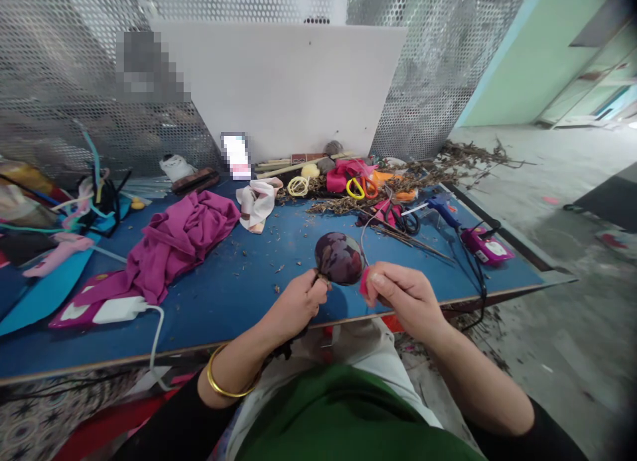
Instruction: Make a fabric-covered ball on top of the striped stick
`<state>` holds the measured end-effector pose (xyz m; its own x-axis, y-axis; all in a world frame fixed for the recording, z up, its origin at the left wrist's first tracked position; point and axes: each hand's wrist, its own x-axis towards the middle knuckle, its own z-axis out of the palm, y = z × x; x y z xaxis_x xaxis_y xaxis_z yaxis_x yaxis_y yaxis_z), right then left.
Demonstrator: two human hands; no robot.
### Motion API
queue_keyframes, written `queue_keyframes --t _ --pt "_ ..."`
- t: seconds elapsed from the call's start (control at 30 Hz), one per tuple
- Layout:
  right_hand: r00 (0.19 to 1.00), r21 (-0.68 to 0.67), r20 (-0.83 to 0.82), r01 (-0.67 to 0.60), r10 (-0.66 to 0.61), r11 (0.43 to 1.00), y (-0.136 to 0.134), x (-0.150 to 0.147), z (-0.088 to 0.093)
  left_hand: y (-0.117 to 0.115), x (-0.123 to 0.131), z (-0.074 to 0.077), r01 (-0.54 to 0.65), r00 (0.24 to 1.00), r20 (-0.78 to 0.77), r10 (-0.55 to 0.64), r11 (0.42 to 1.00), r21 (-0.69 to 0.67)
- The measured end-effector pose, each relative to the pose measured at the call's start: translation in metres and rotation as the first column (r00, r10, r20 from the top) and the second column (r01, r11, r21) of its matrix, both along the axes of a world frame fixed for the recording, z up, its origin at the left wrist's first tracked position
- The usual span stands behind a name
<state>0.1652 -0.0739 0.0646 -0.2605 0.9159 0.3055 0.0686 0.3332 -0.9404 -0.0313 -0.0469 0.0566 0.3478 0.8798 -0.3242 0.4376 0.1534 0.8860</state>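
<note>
Head view: held ball point(341, 259) near table edge point(209, 342); cloth point(184, 229) well apart.

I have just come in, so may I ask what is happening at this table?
Someone is doing handwork at a blue table. The left hand grips a dark patterned ball by its near end, close to the table's front edge. The right hand, beside the ball, pinches a small pink piece; what it is, I cannot tell. A crumpled purple cloth lies to the left, and a blue glue gun to the right.
</note>
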Motion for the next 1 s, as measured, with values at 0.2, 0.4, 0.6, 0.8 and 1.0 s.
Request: queue_keyframes --t 0.2,0.4,0.6,0.8,1.0 --pt "0.941 0.254 0.329 -0.17 0.08 0.952 0.053 0.001 0.044 -0.002 0.006 0.002 0.262 0.951 -0.224 -0.215 0.942 0.209" --pt "0.919 -0.115 0.185 -0.332 0.348 0.936 0.108 -0.006 0.018 -0.013 0.005 0.022 0.425 0.881 -0.307 -0.36 0.887 0.18" --pt "0.984 -0.291 -0.052 -0.181 0.173 0.94 0.077 -0.001 -0.046 -0.006 -0.005 0.03 0.217 0.972 0.075 -0.225 0.971 0.096" --pt "0.978 -0.07 -0.154 0.132 -0.142 0.989 0.011 0.01 -0.057 0.005 -0.002 0.02 0.001 0.961 0.266 0.076 0.961 -0.278" --pt "0.894 0.096 -0.447 0.024 0.022 0.995 -0.003 -0.016 -0.032 0.002 0.018 0.017 -0.017 0.94 0.322 0.116 0.956 -0.294"
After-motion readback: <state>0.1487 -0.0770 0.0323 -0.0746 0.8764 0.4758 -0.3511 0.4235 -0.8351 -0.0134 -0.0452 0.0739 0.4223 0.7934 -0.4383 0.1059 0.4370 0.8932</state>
